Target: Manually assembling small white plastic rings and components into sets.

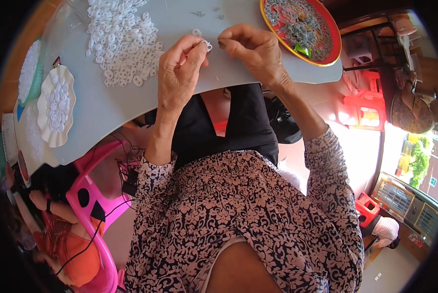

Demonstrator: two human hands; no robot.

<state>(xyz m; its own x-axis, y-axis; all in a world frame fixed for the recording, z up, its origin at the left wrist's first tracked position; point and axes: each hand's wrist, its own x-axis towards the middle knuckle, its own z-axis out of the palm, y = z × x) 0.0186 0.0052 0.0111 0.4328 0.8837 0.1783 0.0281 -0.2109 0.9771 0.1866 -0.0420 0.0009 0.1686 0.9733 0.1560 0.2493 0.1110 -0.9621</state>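
My left hand (182, 66) is closed in a pinch. A small white plastic piece (208, 46) with a round hole sticks out from its fingertips. My right hand (258, 51) faces it across a narrow gap, thumb and forefinger pressed together; a dark spot shows at their tips, too small to name. Just beyond the left fingertips, another white plastic piece (196, 32) lies on the grey table (228, 73). A big heap of like white pieces (126, 49) spreads to the left. At the right, a red round tray (335, 36) with a yellow rim holds many small grey metal parts (309, 31).
A scalloped cream dish (58, 139) of white pieces stands at the table's left, beside a green container (36, 83) of more. A few metal bits (198, 13) lie at the far side. Pink chair (89, 195) and a person in orange (77, 249) are lower left; red stools (365, 108) stand right.
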